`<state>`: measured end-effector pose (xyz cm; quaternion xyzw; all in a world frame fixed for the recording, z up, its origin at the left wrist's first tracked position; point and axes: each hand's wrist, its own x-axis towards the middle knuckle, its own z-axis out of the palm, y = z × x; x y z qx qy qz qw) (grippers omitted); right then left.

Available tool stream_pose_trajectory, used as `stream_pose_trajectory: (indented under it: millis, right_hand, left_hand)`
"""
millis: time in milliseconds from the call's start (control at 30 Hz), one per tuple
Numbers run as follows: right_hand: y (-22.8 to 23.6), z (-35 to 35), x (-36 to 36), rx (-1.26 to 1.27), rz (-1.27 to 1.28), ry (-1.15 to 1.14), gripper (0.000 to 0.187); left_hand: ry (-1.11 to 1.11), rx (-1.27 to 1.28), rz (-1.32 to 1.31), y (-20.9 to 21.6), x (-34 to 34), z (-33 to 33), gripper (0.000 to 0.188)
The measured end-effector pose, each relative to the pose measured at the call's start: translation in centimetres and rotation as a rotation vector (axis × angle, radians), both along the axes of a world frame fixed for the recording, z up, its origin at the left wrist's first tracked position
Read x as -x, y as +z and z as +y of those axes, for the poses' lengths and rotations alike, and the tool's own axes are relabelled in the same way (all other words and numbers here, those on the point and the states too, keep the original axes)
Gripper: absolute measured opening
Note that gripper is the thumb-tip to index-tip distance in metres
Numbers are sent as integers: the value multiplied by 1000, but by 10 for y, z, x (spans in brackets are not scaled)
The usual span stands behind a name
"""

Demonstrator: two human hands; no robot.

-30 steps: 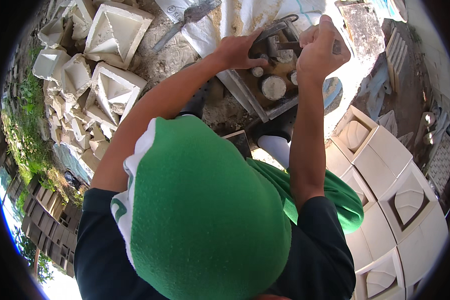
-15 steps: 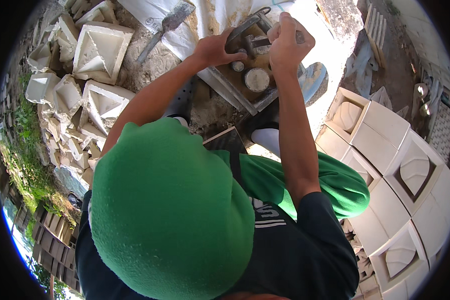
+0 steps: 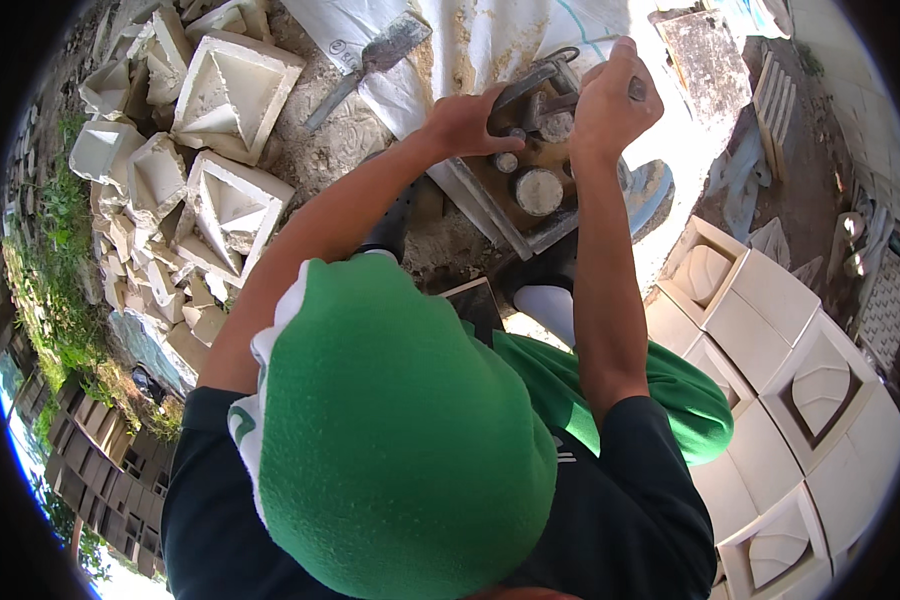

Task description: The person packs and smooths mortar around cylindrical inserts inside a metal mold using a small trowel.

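Observation:
My right hand is closed in a fist around the handle of a hammer. The hammer's dark head is over the far part of a square mould frame, beside a pale round peg. My left hand grips the frame's left corner, with the thumb stretched inward beside a smaller peg. A wider round peg stands nearer me in the brown filling. My right forearm hides the frame's right side.
A trowel lies on white sheeting beyond the mould. Broken pale block pieces are heaped at left. Finished cream blocks with leaf-shaped recesses stand in rows at right. A worn board lies at the far right.
The whole view has shifted, placing the mould further right and lower. The hammer head has moved slightly away and right, uncovering the far round peg. My left hand keeps its place on the frame.

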<state>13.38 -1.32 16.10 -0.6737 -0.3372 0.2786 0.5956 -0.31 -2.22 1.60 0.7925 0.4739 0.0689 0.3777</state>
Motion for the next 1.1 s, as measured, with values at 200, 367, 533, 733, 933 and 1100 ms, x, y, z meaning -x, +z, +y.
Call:
stream_pose_trajectory:
  millis: [200,367,533,733,933,1100]
  right_hand:
    - [-24,5,-5,-48,-113,-79,41]
    - [11,13,-3,-36,161,-244,38]
    - [8,14,-5,-112,173,-109,34]
    - [-20,-10,-14,-235,165,373,34]
    - [-9,11,-35,55,170,679,43]
    - [49,-15,-8,-125,182,320,42]
  left_hand:
    - [2,19,-4,0,-1,2,105]
    - [15,32,8,1,1,9,104]
    - [22,20,-10,-1,1,1,104]
    - [36,-15,-79,0,3,3,105]
    - [10,45,0,12,3,-8,104]
    - [56,-12,88,17,3,-12,107]
